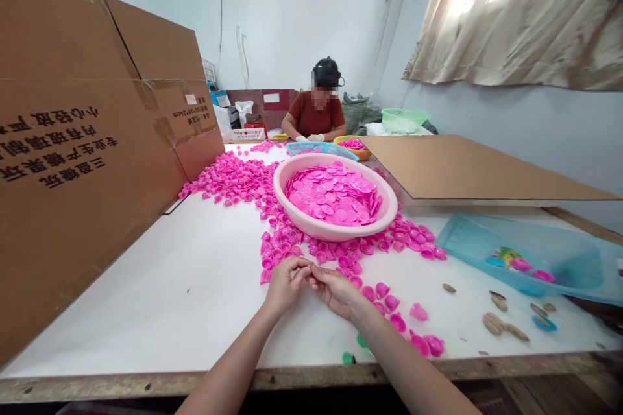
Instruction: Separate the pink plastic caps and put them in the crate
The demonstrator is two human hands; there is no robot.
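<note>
Wooden table edge point(146, 384) first, then bare left forearm point(228, 363) and right forearm point(403, 363) reaching over it. Left hand point(287, 285) and right hand point(335, 292) close together above white table point(160, 311), fingers point(304, 266) curled inward, tips pressed together at centre; anything pinched hidden, cannot tell. Just beside right hand, loose pink plastic caps point(389, 303), trailing back in a broad scatter around the basin. Two small green caps point(347, 358) near the edge. Far right of hands, brown nut shells point(494, 323) and a small blue ring point(544, 323).

Current state: large batch collected in pale pink basin point(335, 231), many caps lying flat and overlapping inside; plenty more still loose on table, most densely left of and in front of basin. Translucent blue plastic tub point(574, 266) tilted on its side at right, a couple of pink caps point(520, 264) inside. Large cardboard sheet point(73, 162) standing at left, another point(462, 168) lying flat at right.

Farther on, blue basket point(321, 150) and yellow bowl point(353, 144) holding pink pieces. Beyond, seated co-worker point(316, 113) with white-gloved hands point(304, 139) at far table end. Green basin point(402, 118) behind, right of co-worker.
</note>
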